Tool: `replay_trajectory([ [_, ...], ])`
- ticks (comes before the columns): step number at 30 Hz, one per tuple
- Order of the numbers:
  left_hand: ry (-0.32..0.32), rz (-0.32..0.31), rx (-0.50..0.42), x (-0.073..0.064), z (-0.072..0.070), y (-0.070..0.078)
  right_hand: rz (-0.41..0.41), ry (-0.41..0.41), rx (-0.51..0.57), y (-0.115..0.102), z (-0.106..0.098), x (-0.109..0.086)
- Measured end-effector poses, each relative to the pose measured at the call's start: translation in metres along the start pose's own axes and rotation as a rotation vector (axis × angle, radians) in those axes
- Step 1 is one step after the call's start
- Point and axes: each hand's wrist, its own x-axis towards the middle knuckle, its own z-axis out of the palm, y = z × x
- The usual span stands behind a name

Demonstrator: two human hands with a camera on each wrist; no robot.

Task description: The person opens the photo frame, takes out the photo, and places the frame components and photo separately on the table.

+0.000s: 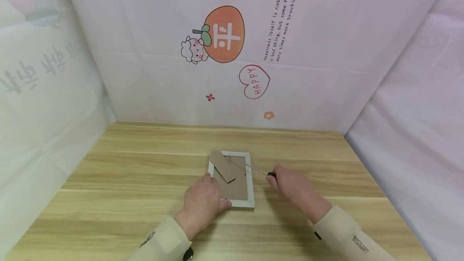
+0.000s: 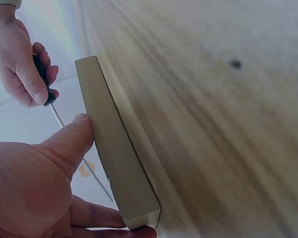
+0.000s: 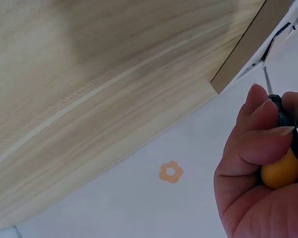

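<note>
A white-bordered picture frame lies back side up on the table, its brown backing board showing. Slanting across the board's upper left is a brown easel leg. My left hand grips the frame's lower left corner, thumb along the bottom edge and fingers at the left side. In my right hand is a screwdriver with a black and yellow handle. Its thin shaft reaches over the frame's right border towards the top inner edge, near a small metal piece. Whether the tip touches it, I cannot tell.
The wood-grain table extends on both sides of the frame. A white printed sheet stands behind it, and white sheets hang at the left and right.
</note>
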Motion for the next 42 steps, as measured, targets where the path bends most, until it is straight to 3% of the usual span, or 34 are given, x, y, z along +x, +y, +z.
replay_trajectory([
  [11, -0.062, -0.029, 0.005, 0.003, -0.001, 0.0, -0.009, 0.016, -0.071, -0.005, 0.004, -0.004],
  [22, -0.037, -0.046, -0.026, 0.005, 0.0, 0.001, 0.028, -0.009, -0.049, -0.005, 0.011, -0.002],
  [31, -0.11, -0.057, -0.005, 0.009, -0.002, 0.001, 0.056, -0.03, -0.029, -0.003, 0.016, 0.004],
  [42, -0.158, -0.074, 0.038, 0.014, -0.001, 0.003, 0.015, -0.051, 0.018, 0.012, -0.005, 0.018],
])
